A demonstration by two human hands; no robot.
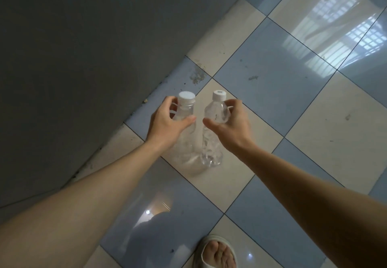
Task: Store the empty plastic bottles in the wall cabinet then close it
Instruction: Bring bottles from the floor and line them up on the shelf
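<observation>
No label or readable writing shows on either bottle; the smaller one's cap carries a small dark mark too fine to read.

The larger bottle (pixel 185 139) is clear plastic with a broad rounded body, a short ribbed neck and a white ribbed screw cap (pixel 186 96). Just right of it, sides nearly touching, is the smaller bottle (pixel 211 139), also clear, with a crinkled, dented body and its own white cap (pixel 219 95). Both appear empty and upright, their bases at or just above a cream tile of the floor (pixel 272 58), which is glossy, checkered in pale blue and cream squares with dark grout lines and a few dirt specks beyond the bottles.

The left hand (pixel 167 121) is curled around the larger bottle's shoulder, fingers behind the neck and thumb across the front. The right hand (pixel 228 121) grips the smaller bottle's shoulder in the same manner, thumb pointing toward the larger bottle.

Left of the larger bottle rises a flat, matte grey wall (pixel 73 68). Nearer the camera than the bottles, a foot in a pale slide sandal (pixel 215 253) rests on the floor.
</observation>
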